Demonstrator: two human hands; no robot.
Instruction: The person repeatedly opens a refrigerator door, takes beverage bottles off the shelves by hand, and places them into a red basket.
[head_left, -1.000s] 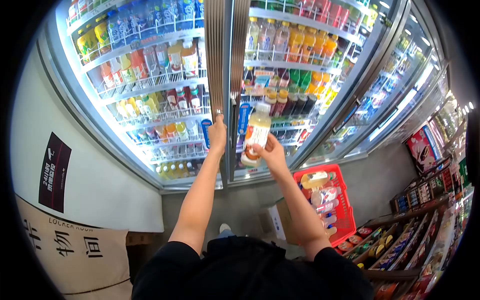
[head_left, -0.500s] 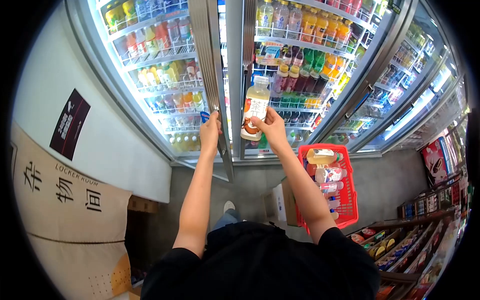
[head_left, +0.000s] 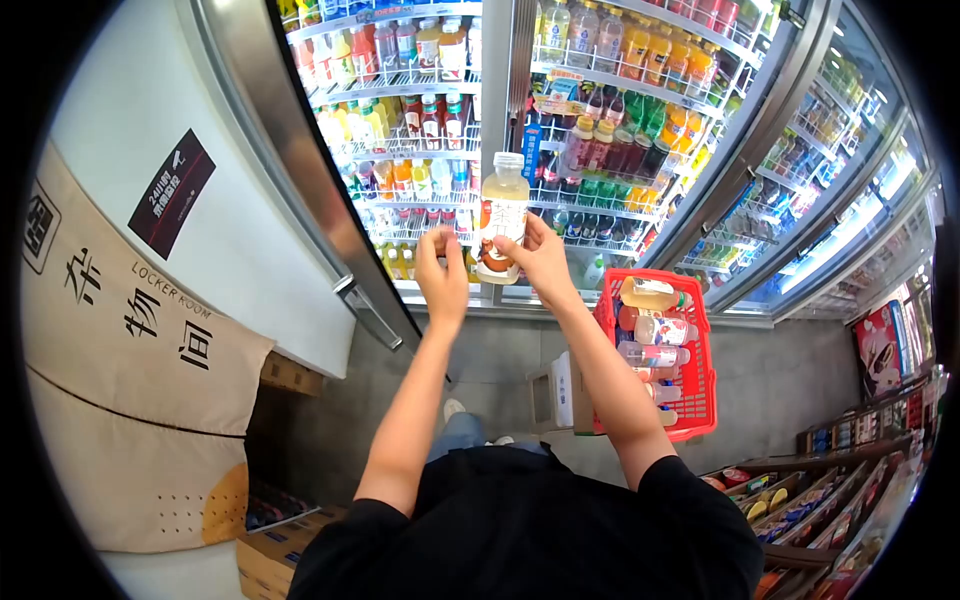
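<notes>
My right hand (head_left: 541,262) grips a clear drink bottle (head_left: 502,215) by its lower half. The bottle stands nearly upright, with pale yellow liquid, a whitish cap and a white label printed with brown and red. Just left of it is my left hand (head_left: 443,272), empty, its fingers loosely curled and thumb apart, not touching the bottle. Behind both hands is a lit drinks fridge with bottles on wire shelves (head_left: 405,150). Its glass door (head_left: 285,150) is swung wide to the left, clear of my left hand.
A red shopping basket (head_left: 708,372) with several bottles lies to my right. Beside it stands a cardboard box (head_left: 553,397). More closed fridge doors (head_left: 745,180) run right, snack shelves (head_left: 800,510) stand lower right, and a cloth curtain (head_left: 130,400) hangs at left.
My left hand has let go of the fridge door's edge and moved right, closer to the bottle. The door has swung further open to the left. The bottle stays in my right hand.
</notes>
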